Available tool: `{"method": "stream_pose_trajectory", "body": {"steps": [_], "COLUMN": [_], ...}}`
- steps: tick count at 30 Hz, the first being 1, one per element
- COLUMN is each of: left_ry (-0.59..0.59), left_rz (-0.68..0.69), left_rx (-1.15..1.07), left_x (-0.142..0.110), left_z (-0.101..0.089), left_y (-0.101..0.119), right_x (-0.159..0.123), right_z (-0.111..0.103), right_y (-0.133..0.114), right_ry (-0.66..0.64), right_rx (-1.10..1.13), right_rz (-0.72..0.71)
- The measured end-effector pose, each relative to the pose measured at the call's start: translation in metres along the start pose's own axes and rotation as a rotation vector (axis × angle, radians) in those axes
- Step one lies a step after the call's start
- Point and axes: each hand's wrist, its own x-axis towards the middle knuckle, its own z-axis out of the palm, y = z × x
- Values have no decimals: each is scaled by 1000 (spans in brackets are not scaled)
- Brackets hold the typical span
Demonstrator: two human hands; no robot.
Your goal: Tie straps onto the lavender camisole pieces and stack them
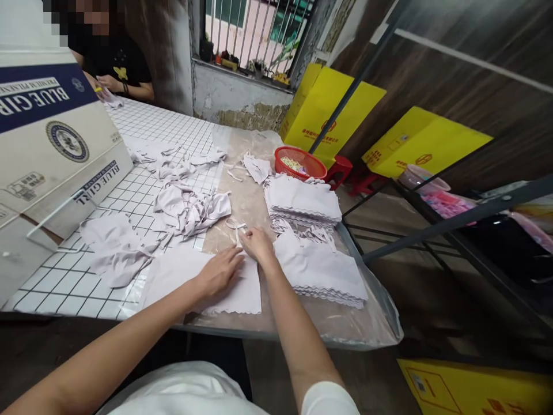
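A pale pinkish-white fabric piece [173,274] with a scalloped edge lies spread at the table's near side. Flat on it rests my left hand [220,271], fingers stretched out. At the piece's upper right corner, my right hand [257,245] has its fingers closed around a thin fabric strap [236,225], whose loop lies beyond the fingertips. To the right are two neat stacks of similar pieces, a nearer stack [324,271] and a farther stack [302,199]. A crumpled heap of fabric [185,207] and another loose piece [116,248] lie to the left.
A large cardboard box [64,138] stands on the left of the gridded tablecloth [147,121]. At the far right corner sits a red basket [309,167]. Yellow cartons [337,109] and a dark metal rack [432,219] flank the table. Another person [116,63] works at the far end.
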Motion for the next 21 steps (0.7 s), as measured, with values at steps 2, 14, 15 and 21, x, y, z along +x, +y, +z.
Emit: {"method": "stream_pose_trajectory", "body": {"steps": [2, 14, 15, 21], "left_ry": [-26, -27, -28, -18], "left_rz": [24, -41, -42, -34], "left_rx": [-37, 17, 22, 56], "left_x": [24, 22, 22, 23], "left_z": [15, 40, 41, 41], "left_y": [-2, -13, -13, -12], "right_x": [32, 55, 56, 64], "right_z": [10, 38, 39, 34], "right_y": [-13, 6, 4, -11], "right_ry": [-31, -17, -8, -2], "right_rx": [-8, 232, 254, 479], "right_rz": [28, 2, -4, -19]}}
